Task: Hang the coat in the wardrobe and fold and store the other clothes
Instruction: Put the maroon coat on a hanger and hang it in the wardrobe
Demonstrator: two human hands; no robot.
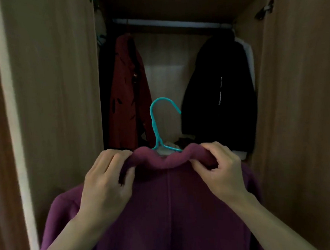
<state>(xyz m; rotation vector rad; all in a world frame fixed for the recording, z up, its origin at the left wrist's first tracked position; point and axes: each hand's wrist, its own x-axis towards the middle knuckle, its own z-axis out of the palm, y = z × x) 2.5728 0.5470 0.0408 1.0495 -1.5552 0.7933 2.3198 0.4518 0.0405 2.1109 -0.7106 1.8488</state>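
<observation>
A plum-coloured coat (171, 207) hangs on a teal hanger (157, 125), held up in front of the open wardrobe with its back toward me. My left hand (107, 180) grips the left side of the coat's collar. My right hand (219, 171) pinches the right side of the collar. The hanger's hook rises above the collar, well below the hanging rail (173, 23) at the top of the wardrobe. The hanger's shoulders are hidden inside the coat.
On the rail hang a red garment (127, 92) at the left and a black jacket (218, 90) at the right, with a gap between them. Wooden wardrobe doors (58, 92) stand open on both sides. Loose items lie dimly on the wardrobe floor.
</observation>
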